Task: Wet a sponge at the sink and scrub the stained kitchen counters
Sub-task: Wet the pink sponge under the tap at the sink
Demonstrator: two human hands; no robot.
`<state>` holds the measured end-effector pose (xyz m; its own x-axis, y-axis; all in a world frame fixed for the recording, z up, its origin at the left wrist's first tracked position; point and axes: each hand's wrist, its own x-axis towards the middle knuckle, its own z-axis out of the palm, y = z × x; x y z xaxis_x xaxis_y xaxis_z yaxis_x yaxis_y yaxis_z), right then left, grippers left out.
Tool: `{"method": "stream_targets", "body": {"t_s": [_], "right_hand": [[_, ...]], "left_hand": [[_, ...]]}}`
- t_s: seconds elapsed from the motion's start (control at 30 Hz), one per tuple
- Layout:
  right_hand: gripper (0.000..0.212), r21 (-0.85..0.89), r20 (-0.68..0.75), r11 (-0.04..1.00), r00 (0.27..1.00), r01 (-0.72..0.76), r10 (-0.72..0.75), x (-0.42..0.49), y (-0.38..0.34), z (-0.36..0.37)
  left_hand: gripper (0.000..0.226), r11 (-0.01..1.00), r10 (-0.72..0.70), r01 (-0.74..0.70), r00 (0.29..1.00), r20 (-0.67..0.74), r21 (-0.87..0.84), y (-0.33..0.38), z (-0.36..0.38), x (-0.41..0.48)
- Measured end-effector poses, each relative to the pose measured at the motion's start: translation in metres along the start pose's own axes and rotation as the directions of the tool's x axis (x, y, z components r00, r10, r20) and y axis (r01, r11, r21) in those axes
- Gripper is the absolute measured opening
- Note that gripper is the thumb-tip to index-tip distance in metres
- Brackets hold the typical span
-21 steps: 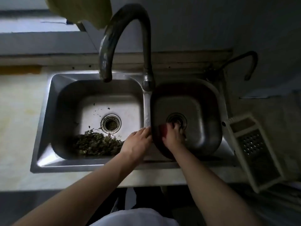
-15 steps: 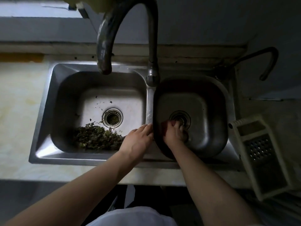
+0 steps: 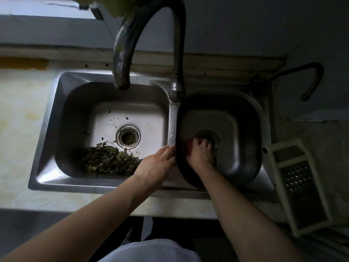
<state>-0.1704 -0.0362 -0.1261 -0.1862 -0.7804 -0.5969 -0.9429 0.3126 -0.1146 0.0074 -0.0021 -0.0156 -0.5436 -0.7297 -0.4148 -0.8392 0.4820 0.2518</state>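
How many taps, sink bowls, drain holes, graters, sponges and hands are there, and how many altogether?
Taps: 2, the big tap and the thin tap.
Sink bowls: 2, the left bowl and the right bowl.
Drain holes: 2, the left drain and the right drain.
Graters: 1, the grater.
Sponges: 1, the red sponge.
Hands: 2, the left hand and the right hand.
Total: 10.

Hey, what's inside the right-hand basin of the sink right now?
In the right basin, the right hand grips a red sponge beside the drain. The hand covers most of the sponge and the drain's near edge; anything beneath is hidden.
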Motion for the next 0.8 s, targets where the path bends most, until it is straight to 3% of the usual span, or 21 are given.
{"method": "stream_targets", "body": {"t_s": [0.3, 0.4, 0.47, 0.53, 0.63, 0.7, 0.8], "right_hand": [[0.078, 0.184, -0.205, 0.980, 0.978, 0.071, -0.032, -0.023, -0.010, -0.040], [0.065, 0.393, -0.248, 0.910, 0.968, 0.133, -0.034, -0.034, -0.012, -0.054], [0.047, 0.684, -0.160, 0.722, 0.987, 0.105, 0.008, -0.043, -0.015, -0.065], [0.035, 0.916, 0.006, 0.400, 0.999, -0.022, 0.041, -0.055, -0.023, -0.079], [0.025, 0.977, 0.196, -0.078, 0.980, -0.199, -0.040, -0.073, -0.033, -0.097], [0.029, 0.939, 0.237, -0.207, 0.953, -0.275, -0.189, -0.085, -0.040, -0.107], [0.047, 0.908, 0.211, -0.281, 0.918, -0.311, -0.335, -0.092, -0.053, -0.111]], "left_hand": [[0.052, 0.997, 0.056, -0.059, 0.996, 0.070, 0.042, -0.005, -0.016, 0.007], [0.063, 0.997, 0.073, -0.073, 0.993, 0.091, -0.003, -0.015, -0.011, 0.011], [0.067, 0.991, 0.052, -0.040, 0.994, 0.097, -0.126, -0.020, -0.011, 0.011], [0.061, 0.953, 0.007, 0.003, 0.999, 0.034, -0.303, -0.023, -0.018, 0.007], [0.049, 0.853, -0.137, 0.039, 0.979, -0.151, -0.521, -0.032, -0.034, -0.004], [0.043, 0.775, -0.245, 0.043, 0.940, -0.237, -0.631, -0.041, -0.050, -0.012], [0.033, 0.657, -0.359, 0.001, 0.880, -0.312, -0.754, -0.055, -0.074, -0.024]]}}
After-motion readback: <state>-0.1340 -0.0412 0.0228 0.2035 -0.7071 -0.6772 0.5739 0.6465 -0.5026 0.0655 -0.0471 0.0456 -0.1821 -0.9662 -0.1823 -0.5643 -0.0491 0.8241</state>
